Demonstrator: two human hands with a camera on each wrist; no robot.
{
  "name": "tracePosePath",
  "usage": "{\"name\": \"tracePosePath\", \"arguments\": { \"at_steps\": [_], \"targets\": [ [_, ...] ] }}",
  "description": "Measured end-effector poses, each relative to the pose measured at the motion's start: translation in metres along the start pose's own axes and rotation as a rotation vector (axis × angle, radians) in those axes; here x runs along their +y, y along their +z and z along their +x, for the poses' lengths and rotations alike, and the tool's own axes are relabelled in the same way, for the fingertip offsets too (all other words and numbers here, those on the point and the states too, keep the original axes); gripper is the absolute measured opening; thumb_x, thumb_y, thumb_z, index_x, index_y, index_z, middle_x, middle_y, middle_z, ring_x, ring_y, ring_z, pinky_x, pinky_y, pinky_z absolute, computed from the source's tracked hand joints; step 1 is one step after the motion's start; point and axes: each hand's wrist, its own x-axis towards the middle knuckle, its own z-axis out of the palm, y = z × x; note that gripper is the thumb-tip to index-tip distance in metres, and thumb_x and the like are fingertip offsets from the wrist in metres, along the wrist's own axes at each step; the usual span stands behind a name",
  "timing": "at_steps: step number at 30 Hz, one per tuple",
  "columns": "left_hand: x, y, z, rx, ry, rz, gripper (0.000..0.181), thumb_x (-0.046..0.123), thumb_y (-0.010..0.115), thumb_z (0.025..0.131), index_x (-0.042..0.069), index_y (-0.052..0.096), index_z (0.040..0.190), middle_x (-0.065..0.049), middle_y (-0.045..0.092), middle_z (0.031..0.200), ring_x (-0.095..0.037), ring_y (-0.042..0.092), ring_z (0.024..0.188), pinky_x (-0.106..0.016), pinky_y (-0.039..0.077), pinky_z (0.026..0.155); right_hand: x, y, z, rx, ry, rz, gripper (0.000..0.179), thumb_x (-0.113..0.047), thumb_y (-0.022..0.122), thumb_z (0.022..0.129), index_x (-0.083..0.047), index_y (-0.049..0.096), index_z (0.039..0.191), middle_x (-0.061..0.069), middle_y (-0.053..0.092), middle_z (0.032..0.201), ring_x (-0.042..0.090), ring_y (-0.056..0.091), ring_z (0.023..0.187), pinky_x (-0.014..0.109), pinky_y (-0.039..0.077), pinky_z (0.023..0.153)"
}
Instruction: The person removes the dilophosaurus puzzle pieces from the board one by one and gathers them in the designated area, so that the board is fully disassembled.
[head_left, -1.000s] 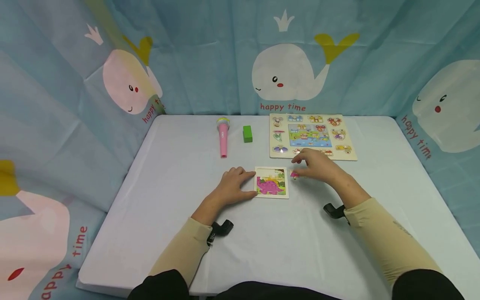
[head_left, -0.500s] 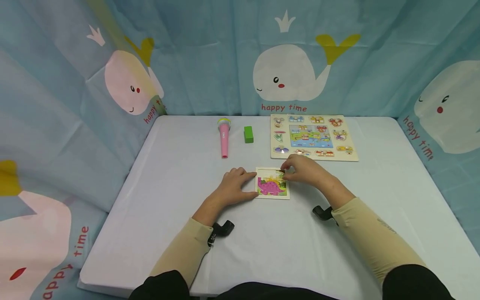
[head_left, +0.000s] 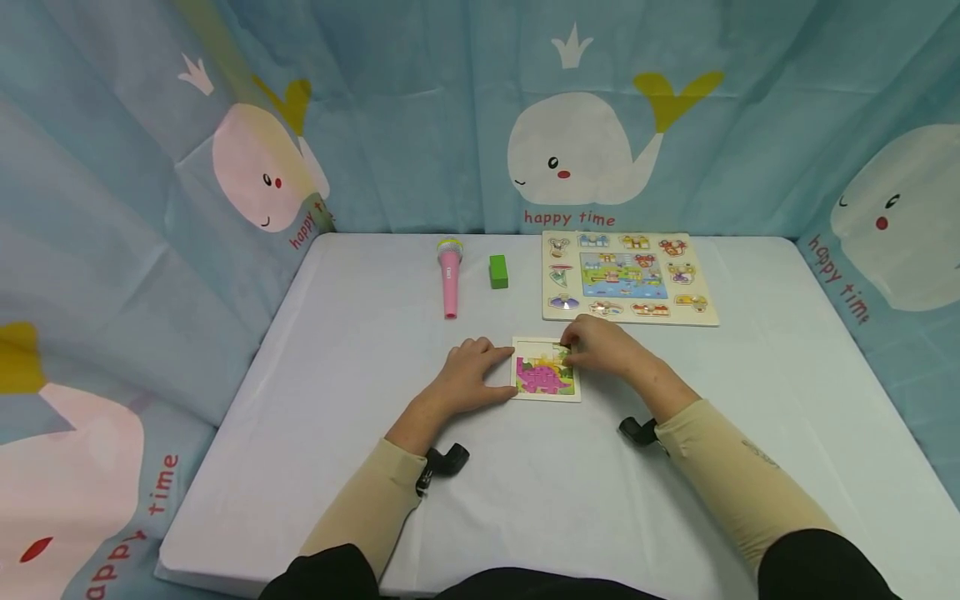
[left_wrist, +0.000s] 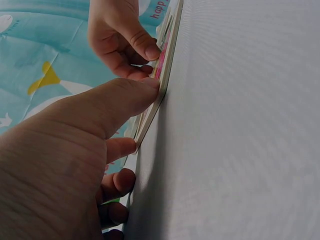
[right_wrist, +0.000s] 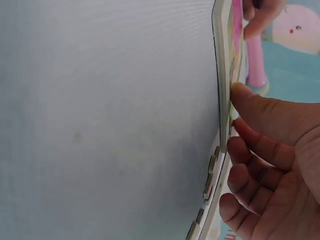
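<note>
A small square jigsaw puzzle [head_left: 542, 377] in a pale wooden frame, with a pink dinosaur picture, lies on the white table. Its upper left part looks pale and bare. My left hand [head_left: 468, 377] braces the left side, the forefinger at the upper corner and the thumb at the lower one. At the upper right of the frame, my right hand [head_left: 600, 344] holds thumb and forefinger close together over the picture, pinching at a puzzle piece that the fingers hide. The right wrist view shows its thumb [right_wrist: 250, 100] against the puzzle's face and the other fingers curled.
Behind the puzzle stand a pink toy microphone [head_left: 450, 279] and a green block [head_left: 498, 272]. A larger wooden peg puzzle board [head_left: 630, 318] lies at the back right, just beyond my right hand. A blue whale-print curtain [head_left: 420, 150] hangs behind the table [head_left: 360, 292].
My right hand has moved left from beside the frame onto its upper right. The loose pink piece that lay right of the frame no longer shows there. The left hand has stayed put.
</note>
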Motion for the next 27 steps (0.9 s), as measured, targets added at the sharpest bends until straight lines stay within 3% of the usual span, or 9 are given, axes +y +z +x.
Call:
{"name": "tracePosePath", "arguments": {
  "at_steps": [7,14,27],
  "targets": [
    [0.001,-0.001,0.0,0.0,-0.001,0.004,0.072,0.053,0.075,0.087,0.02,0.056,0.149,0.0,0.055,0.112,-0.019,0.046,0.1,-0.038,0.038,0.086,-0.002,-0.001,0.002,-0.002,0.035,0.038,0.028,-0.016,0.085,0.085,-0.003,0.071,0.106,0.006,0.068,0.1,0.024,0.062,0.095,0.045,0.049,0.09],
    [0.001,-0.001,0.0,0.001,0.002,0.007,0.072,0.054,0.075,0.087,0.02,0.057,0.149,0.0,0.055,0.112,-0.019,0.046,0.1,-0.038,0.038,0.086,-0.003,-0.004,0.0,-0.012,-0.001,0.004,0.031,-0.009,0.083,0.086,0.0,0.073,0.114,0.008,0.071,0.108,0.027,0.065,0.106,0.046,0.05,0.094],
    [0.003,-0.002,-0.001,-0.012,-0.012,0.004,0.073,0.053,0.075,0.087,0.02,0.056,0.149,-0.001,0.054,0.112,-0.018,0.046,0.101,-0.038,0.037,0.087,-0.002,-0.016,-0.013,0.053,-0.037,-0.008,0.033,-0.014,0.079,0.087,-0.002,0.073,0.117,0.007,0.067,0.109,0.026,0.063,0.103,0.045,0.05,0.09]
  ]
}}
